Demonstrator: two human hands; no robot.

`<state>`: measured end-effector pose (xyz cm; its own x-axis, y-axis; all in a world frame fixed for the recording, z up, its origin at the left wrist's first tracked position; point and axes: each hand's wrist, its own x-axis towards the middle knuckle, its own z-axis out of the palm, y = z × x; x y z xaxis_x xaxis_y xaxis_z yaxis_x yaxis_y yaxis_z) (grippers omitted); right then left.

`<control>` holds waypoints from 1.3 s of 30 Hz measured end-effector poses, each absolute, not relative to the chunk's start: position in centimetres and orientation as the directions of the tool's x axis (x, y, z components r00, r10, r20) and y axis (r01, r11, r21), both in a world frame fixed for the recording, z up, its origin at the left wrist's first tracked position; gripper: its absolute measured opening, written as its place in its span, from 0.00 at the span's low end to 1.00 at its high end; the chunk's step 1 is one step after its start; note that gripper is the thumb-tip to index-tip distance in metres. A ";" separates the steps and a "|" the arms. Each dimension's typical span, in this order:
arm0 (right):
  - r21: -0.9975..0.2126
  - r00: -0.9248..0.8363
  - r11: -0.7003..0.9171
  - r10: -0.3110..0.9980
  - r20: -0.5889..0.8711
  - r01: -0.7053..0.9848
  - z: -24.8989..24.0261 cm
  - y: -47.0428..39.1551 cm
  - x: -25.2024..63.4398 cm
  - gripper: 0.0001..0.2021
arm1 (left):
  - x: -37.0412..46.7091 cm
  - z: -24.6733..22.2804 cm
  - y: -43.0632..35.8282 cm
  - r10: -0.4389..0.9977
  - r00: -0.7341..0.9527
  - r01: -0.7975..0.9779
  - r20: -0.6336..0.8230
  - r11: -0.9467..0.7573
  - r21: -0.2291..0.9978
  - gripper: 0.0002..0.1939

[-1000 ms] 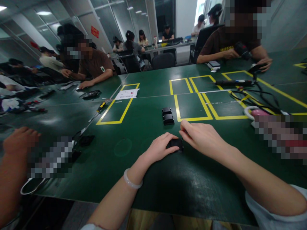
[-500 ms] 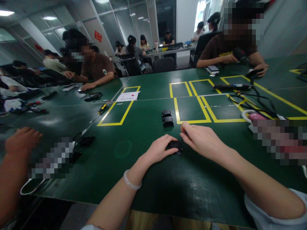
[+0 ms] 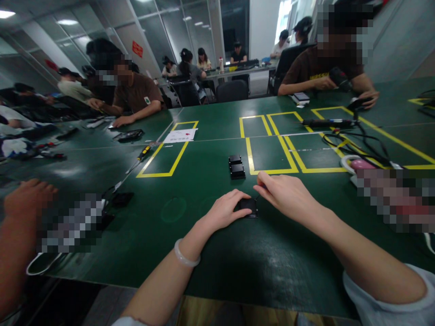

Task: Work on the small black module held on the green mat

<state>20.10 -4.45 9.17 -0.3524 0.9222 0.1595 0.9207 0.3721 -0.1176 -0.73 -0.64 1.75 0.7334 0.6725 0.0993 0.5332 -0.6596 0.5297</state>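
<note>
Change is slight: compared with half a second ago, both grips keep almost the same pose. The left grip (image 3: 224,209) pinches the black piece (image 3: 250,208) flat on the counter (image 3: 152,253), thumb on its near part and fingers at its far edge, covering its left part. The right grip (image 3: 288,192) is curled closed on a thin dark tool (image 3: 257,197) and hides most of it; the bit that shows reaches the piece's far right corner. Just beyond sit the black blocks (image 3: 237,166), where they were, left of the yellow tape (image 3: 249,156). Farther left lie a paper (image 3: 180,135) and a screwdriver (image 3: 144,153). A neighbour's hand (image 3: 30,197) hangs by a pixelated item (image 3: 73,222) at the left, well apart from the piece. On the right, cables (image 3: 377,138) tangle near another pixelated item (image 3: 404,194); across the counter, a co-worker holds a drill (image 3: 340,78).
</note>
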 end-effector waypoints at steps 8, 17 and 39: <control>-0.188 -0.403 0.432 0.899 0.175 0.882 9.6 -4.8 20.3 0.06 | -0.7 1.9 -0.7 0.671 0.734 0.529 0.102 -0.660 0.533 0.17; -0.190 -0.387 0.412 0.909 0.153 0.891 9.5 -4.7 20.3 0.06 | -0.7 1.9 -0.7 0.667 0.739 0.529 0.093 -0.660 0.533 0.17; -0.107 -0.379 0.393 0.916 0.132 0.913 9.5 -4.6 19.9 0.12 | -0.7 1.6 -0.5 0.675 0.731 0.541 0.101 -0.663 0.518 0.17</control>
<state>19.93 -4.65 9.46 -0.3788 0.9160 0.1318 0.9133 0.3931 -0.1070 -0.71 -0.51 1.56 0.7306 0.6753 0.1005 0.5413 -0.6626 0.5177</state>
